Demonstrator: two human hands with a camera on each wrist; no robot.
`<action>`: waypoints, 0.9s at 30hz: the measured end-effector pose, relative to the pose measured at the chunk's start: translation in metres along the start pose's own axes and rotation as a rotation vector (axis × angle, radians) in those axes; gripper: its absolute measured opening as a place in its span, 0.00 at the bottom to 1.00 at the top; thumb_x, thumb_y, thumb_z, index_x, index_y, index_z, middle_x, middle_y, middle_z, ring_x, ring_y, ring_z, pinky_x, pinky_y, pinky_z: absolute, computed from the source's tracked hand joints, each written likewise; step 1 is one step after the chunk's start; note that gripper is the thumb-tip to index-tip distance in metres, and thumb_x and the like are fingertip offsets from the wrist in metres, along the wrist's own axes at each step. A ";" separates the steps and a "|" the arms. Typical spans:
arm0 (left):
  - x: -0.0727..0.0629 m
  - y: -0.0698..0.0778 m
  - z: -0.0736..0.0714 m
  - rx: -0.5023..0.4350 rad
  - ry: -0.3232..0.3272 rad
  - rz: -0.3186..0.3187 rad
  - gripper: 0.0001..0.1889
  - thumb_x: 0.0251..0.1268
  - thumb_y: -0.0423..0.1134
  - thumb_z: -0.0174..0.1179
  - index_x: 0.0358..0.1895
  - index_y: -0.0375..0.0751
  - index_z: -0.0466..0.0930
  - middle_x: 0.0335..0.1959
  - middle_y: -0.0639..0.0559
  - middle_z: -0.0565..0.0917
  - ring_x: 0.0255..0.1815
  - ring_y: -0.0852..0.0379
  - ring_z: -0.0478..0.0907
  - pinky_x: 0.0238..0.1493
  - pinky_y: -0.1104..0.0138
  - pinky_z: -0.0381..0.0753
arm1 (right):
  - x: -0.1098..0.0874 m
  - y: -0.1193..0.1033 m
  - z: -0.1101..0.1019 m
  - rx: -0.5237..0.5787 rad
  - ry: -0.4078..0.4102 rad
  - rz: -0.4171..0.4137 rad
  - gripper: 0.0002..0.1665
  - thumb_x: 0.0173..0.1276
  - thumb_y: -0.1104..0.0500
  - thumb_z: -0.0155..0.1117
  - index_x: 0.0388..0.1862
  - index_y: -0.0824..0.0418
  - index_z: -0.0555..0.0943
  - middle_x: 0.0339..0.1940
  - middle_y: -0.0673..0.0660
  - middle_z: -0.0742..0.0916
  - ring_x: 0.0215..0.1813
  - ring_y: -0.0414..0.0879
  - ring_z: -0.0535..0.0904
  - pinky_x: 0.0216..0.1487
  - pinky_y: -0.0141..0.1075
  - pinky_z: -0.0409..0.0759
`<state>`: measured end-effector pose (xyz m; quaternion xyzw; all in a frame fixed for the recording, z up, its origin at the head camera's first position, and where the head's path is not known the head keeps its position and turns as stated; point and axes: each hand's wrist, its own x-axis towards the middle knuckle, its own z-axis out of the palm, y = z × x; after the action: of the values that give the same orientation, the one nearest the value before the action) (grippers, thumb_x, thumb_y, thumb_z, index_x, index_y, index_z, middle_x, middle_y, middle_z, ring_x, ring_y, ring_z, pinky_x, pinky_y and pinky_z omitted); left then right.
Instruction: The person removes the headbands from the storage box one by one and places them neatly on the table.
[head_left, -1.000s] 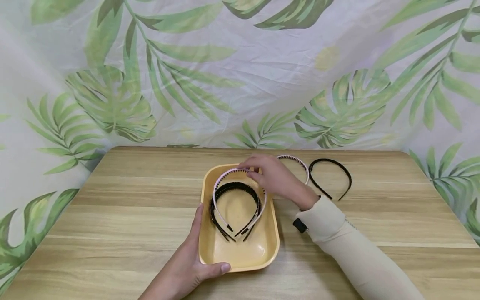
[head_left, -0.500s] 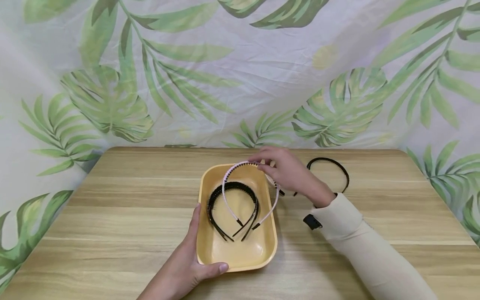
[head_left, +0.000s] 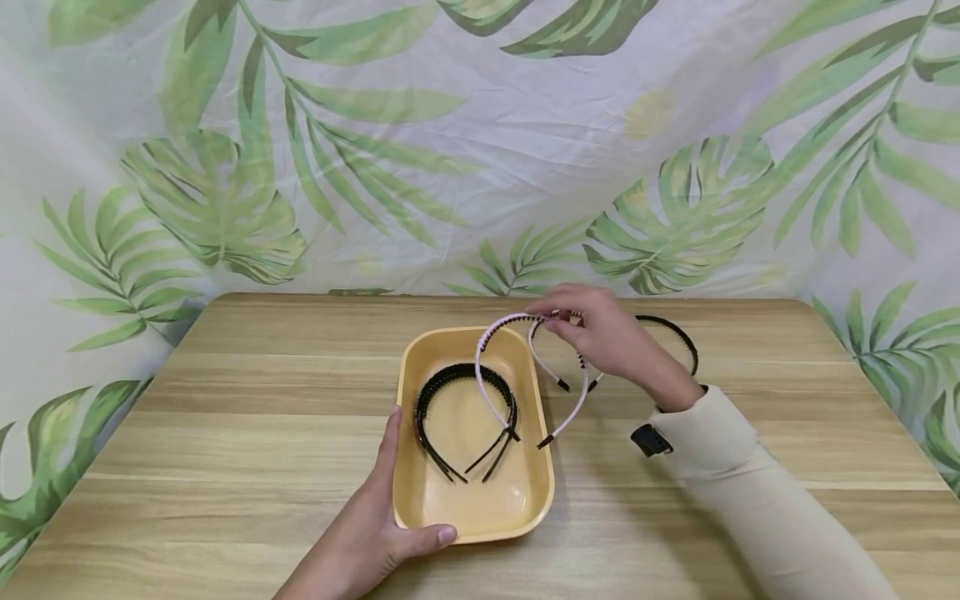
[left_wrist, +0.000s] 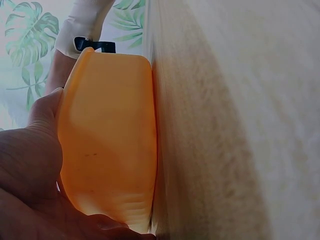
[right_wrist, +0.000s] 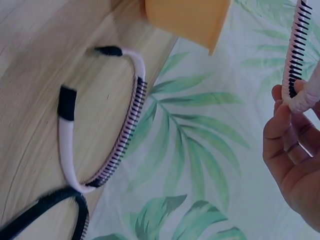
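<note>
My right hand (head_left: pixel 600 332) pinches a pale pink toothed headband (head_left: pixel 480 379) by the top of its arc. Its black-tipped ends hang over the right side of a yellow plastic tray (head_left: pixel 550 500). At the tray's near left corner, my left hand (head_left: pixel 367 521) grips the wall, thumb at the front and fingers along the left side. Inside the tray lie black headbands (head_left: pixel 429 387), overlapping so that their number is unclear. Another pink headband (right_wrist: pixel 66 145) rests on the table, partly behind my right hand in the head view.
A black headband (head_left: pixel 686 335) lies on the wooden table (head_left: pixel 225 467) to the right, touching or nearly touching the resting pink one (head_left: pixel 542 362). Behind the table's back edge hangs a leaf-printed cloth (head_left: pixel 540 167).
My right hand has lifted the pink headband and carried it rightward, from over the black headbands to the tray's right rim. The left hand and tray keep their place.
</note>
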<state>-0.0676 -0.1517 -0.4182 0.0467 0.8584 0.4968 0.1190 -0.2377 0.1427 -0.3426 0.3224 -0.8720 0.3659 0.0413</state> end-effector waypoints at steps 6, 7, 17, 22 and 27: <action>0.000 0.000 0.000 -0.001 -0.001 0.004 0.77 0.45 0.57 0.83 0.86 0.60 0.24 0.89 0.47 0.43 0.82 0.44 0.59 0.76 0.70 0.59 | -0.005 0.007 -0.010 -0.023 0.028 0.019 0.16 0.72 0.71 0.65 0.54 0.63 0.89 0.48 0.60 0.91 0.44 0.48 0.83 0.46 0.40 0.82; 0.000 0.000 0.000 0.000 -0.001 0.002 0.77 0.45 0.57 0.83 0.86 0.60 0.24 0.89 0.47 0.43 0.82 0.44 0.59 0.76 0.69 0.60 | -0.006 0.007 -0.012 -0.031 0.029 0.031 0.16 0.72 0.71 0.65 0.54 0.62 0.90 0.48 0.59 0.91 0.44 0.48 0.83 0.46 0.40 0.82; 0.000 0.000 0.000 0.004 -0.002 -0.004 0.78 0.45 0.56 0.83 0.86 0.61 0.24 0.89 0.47 0.42 0.81 0.44 0.61 0.77 0.64 0.62 | -0.014 0.016 -0.023 -0.035 0.049 0.077 0.16 0.73 0.72 0.63 0.55 0.64 0.89 0.50 0.62 0.91 0.45 0.52 0.84 0.44 0.37 0.80; 0.000 0.000 0.000 0.007 -0.005 -0.012 0.78 0.45 0.56 0.83 0.86 0.62 0.23 0.89 0.47 0.42 0.81 0.44 0.60 0.77 0.62 0.61 | -0.017 0.022 -0.030 -0.043 0.055 0.107 0.17 0.72 0.73 0.63 0.55 0.64 0.89 0.54 0.63 0.91 0.46 0.55 0.85 0.42 0.35 0.79; 0.000 0.000 0.000 0.005 -0.010 -0.021 0.78 0.46 0.56 0.83 0.86 0.61 0.23 0.89 0.48 0.42 0.81 0.45 0.60 0.78 0.62 0.61 | -0.021 0.030 -0.036 -0.068 0.059 0.140 0.18 0.73 0.72 0.63 0.56 0.62 0.89 0.56 0.62 0.90 0.48 0.54 0.85 0.43 0.39 0.79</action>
<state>-0.0676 -0.1519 -0.4177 0.0401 0.8594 0.4933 0.1283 -0.2449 0.1939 -0.3408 0.2480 -0.9028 0.3476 0.0521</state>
